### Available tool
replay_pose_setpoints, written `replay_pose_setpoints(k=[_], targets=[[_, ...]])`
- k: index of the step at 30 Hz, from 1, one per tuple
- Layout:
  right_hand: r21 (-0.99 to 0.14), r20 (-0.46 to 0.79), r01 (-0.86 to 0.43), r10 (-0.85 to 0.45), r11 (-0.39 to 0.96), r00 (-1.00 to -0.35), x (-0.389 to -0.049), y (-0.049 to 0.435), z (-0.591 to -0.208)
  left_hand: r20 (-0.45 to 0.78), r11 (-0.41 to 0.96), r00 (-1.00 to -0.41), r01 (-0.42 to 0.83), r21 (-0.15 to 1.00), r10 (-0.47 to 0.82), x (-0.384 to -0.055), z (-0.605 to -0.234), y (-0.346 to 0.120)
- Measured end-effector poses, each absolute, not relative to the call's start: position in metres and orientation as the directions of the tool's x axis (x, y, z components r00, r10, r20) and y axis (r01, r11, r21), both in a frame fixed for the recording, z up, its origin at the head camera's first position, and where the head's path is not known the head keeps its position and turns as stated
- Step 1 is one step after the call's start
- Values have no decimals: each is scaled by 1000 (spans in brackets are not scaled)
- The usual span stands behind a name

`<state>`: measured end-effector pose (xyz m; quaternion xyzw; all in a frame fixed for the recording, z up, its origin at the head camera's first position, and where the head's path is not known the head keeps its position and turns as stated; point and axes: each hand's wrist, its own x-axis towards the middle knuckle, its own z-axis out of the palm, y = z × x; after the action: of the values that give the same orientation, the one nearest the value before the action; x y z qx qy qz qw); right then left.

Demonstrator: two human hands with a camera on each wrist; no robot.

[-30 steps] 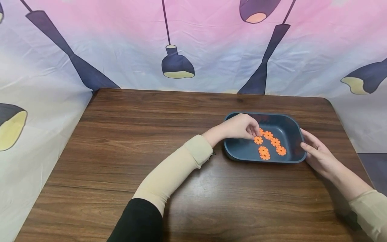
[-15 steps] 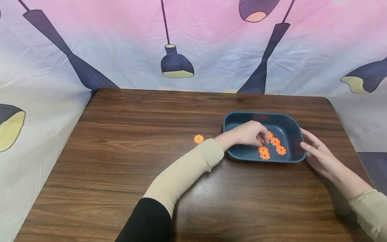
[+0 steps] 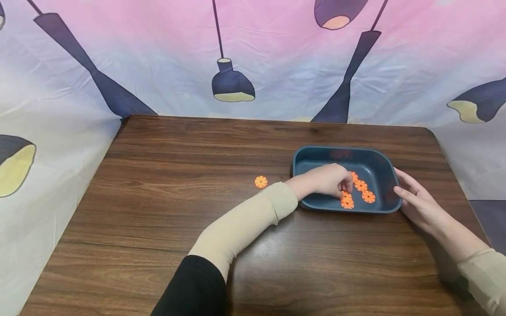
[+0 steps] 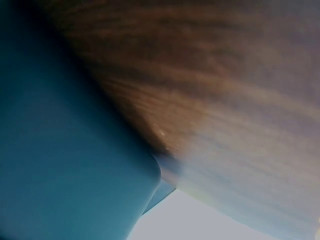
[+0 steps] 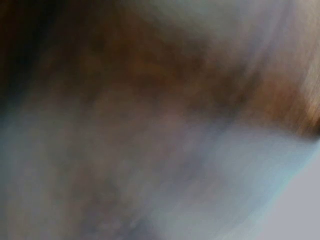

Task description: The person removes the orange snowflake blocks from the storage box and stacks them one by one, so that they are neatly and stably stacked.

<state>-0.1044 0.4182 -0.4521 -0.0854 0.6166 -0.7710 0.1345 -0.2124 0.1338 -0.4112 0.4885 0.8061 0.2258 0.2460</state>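
Observation:
A dark blue plastic bin (image 3: 316,151) stands at the right of the table, with several orange notched plastic discs (image 3: 368,196) on its floor. My left hand (image 3: 331,177) reaches in over the left rim, fingers bent downward. Its fingertips are right at the upper of two overlapping discs (image 3: 347,203); I cannot tell whether they pinch it. The hand hides part of the bin floor. My right hand (image 3: 420,204) holds the bin's right end, thumb on the rim and fingers along the outer wall. The left wrist view shows a blurred blue bin wall (image 4: 75,150); the right wrist view is mostly blur.
One more orange disc (image 3: 261,182) lies on the wooden table (image 3: 166,193), left of the bin and just behind my left sleeve. A cloth backdrop (image 3: 276,66) printed with lamps hangs along the table's back and sides.
My left hand has moved right and toward me inside the bin, to the front pair of discs. The disc on the table has come into view behind the sleeve. My right hand stays put.

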Motion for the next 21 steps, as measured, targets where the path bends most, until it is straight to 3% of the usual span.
replay_pose_setpoints(k=[21], targets=[[-974, -44, 109, -308, -197, -950, -104, 418, -452, -206, 447, -403, 709, 546, 892, -208, -412, 136]])
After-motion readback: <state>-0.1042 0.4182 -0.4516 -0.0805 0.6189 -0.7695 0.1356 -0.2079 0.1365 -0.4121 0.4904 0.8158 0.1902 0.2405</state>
